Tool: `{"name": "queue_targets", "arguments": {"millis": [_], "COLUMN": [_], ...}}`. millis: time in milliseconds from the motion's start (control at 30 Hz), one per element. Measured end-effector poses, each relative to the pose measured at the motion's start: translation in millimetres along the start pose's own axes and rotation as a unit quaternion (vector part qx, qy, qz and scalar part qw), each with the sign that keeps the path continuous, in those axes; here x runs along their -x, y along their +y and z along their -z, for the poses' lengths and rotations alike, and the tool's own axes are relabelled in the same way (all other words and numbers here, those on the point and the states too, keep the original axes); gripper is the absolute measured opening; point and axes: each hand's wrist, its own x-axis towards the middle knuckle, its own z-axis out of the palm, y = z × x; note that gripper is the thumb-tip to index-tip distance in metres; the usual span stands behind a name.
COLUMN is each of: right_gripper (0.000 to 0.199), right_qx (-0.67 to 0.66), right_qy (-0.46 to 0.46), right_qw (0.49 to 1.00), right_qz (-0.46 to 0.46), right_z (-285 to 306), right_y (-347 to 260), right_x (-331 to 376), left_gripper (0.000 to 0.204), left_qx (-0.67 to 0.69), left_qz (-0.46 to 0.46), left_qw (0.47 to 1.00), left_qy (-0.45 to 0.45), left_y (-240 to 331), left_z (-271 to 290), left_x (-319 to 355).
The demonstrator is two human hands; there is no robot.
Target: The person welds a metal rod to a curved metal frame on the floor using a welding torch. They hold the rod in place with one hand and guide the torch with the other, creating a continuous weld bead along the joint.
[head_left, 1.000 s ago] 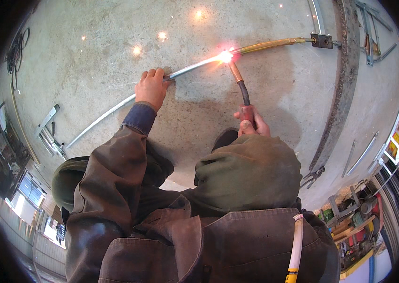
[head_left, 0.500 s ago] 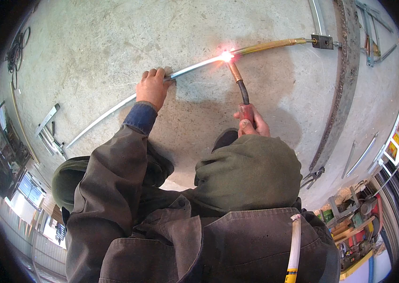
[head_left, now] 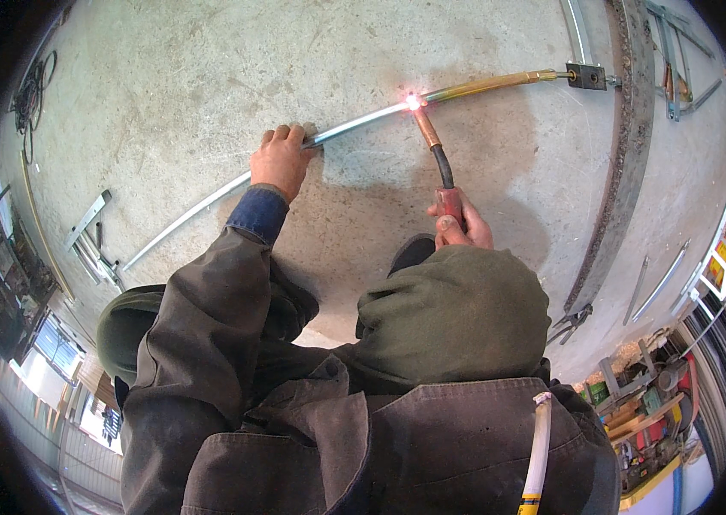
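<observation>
My left hand (head_left: 281, 163) is closed around a long silvery metal tube (head_left: 361, 121) low over the concrete floor. My right hand (head_left: 461, 225) grips the red handle of a welding torch (head_left: 449, 202). The torch's copper nozzle (head_left: 427, 129) points up at the spot where the silvery tube meets a brass-coloured rod or tube (head_left: 492, 84). A bright arc (head_left: 414, 102) glows at that joint and hides its detail. The brass-coloured piece runs right to a dark block with holes (head_left: 586, 76).
A long steel beam (head_left: 618, 172) lies along the right side, with pliers-like clamps (head_left: 572, 323) at its near end. Metal pieces (head_left: 90, 232) lie at left, below coiled cable (head_left: 31, 99). A crate of tools (head_left: 646, 421) stands at the lower right.
The glow at the joint looks smaller and less intense. Both hands, the torch and the tube hold nearly the same places, with only a slight shift in view.
</observation>
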Motion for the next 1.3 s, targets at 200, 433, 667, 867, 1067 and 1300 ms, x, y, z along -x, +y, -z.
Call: {"name": "queue_targets", "arguments": {"millis": [200,433,667,867,1067,1300], "right_gripper": [0.056,0.051,0.051,0.066,0.054,0.064], "right_qx": [-0.013,0.01,0.011,-0.046,0.011,0.027], "right_qy": [0.013,0.009,-0.016,-0.007,0.005,0.011], "right_qw": [1.0,1.0,1.0,0.999,0.999,0.999], "right_qz": [0.004,-0.013,0.008,0.022,0.04,0.026], "right_z": [-2.0,-2.8,2.3,1.6,2.6,7.6], "right_y": [3.2,1.7,4.5,3.7,1.6,7.9], "right_x": [0.8,-2.1,-4.7,5.9,9.1,7.3], "left_gripper": [0.027,0.021,0.028,0.032,0.031,0.031], "left_qx": [0.058,0.028,0.03,0.045,0.044,0.027], "left_qz": [-0.056,-0.009,-0.024,-0.054,-0.062,-0.042], "left_qw": [0.992,0.999,0.997,0.996,0.996,0.998], "left_qy": [0.098,0.043,0.064,0.062,0.044,0.034], "left_y": [-5.2,-17.3,-8.0,-13.5,-15.0,-8.6], "left_z": [-11.8,-20.1,-13.2,-14.5,-9.9,-8.1], "left_x": [-3.5,-3.5,-3.7,-1.7,-3.9,-3.9]}}
